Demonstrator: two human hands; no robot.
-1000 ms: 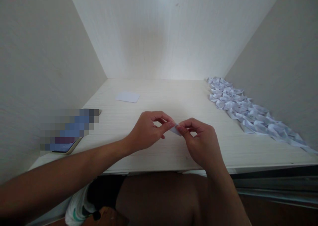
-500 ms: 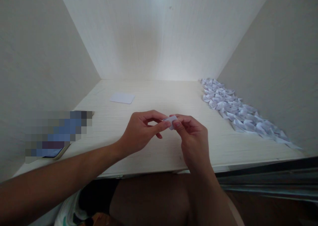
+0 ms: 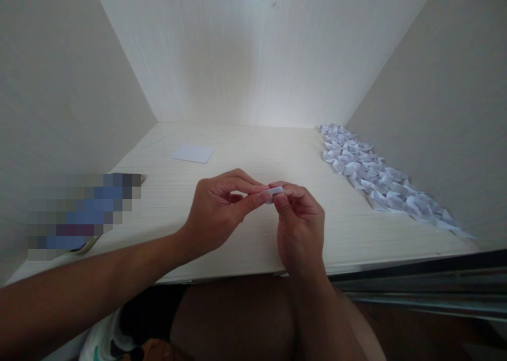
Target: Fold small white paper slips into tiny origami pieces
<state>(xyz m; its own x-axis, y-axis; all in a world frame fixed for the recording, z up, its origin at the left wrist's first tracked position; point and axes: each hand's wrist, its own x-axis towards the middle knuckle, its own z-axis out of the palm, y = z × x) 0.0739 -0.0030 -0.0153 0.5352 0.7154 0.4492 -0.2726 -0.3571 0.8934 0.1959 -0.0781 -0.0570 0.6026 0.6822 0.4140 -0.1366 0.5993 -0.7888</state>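
A small folded piece of white paper (image 3: 274, 191) is held above the middle of the table, between both hands. My left hand (image 3: 222, 205) pinches its left end between thumb and fingers. On the other end, my right hand (image 3: 301, 218) grips it with the thumb on the near side and the fingers behind. The paper shows as a narrow strip, and much of it is hidden by the fingertips. Beyond my left hand, a flat white sheet or small stack of paper (image 3: 193, 153) lies on the table.
A long heap of small folded white papers (image 3: 380, 176) runs along the right wall. At the left, a phone-like device (image 3: 85, 213), mostly blurred out, rests by the left wall. Walls enclose the pale table (image 3: 245, 250) on the left, back and right.
The folded paper has tilted, now showing a narrower strip. My left fingers have drawn closer together around it, and both hands appear slightly further left as the view shifts a little.
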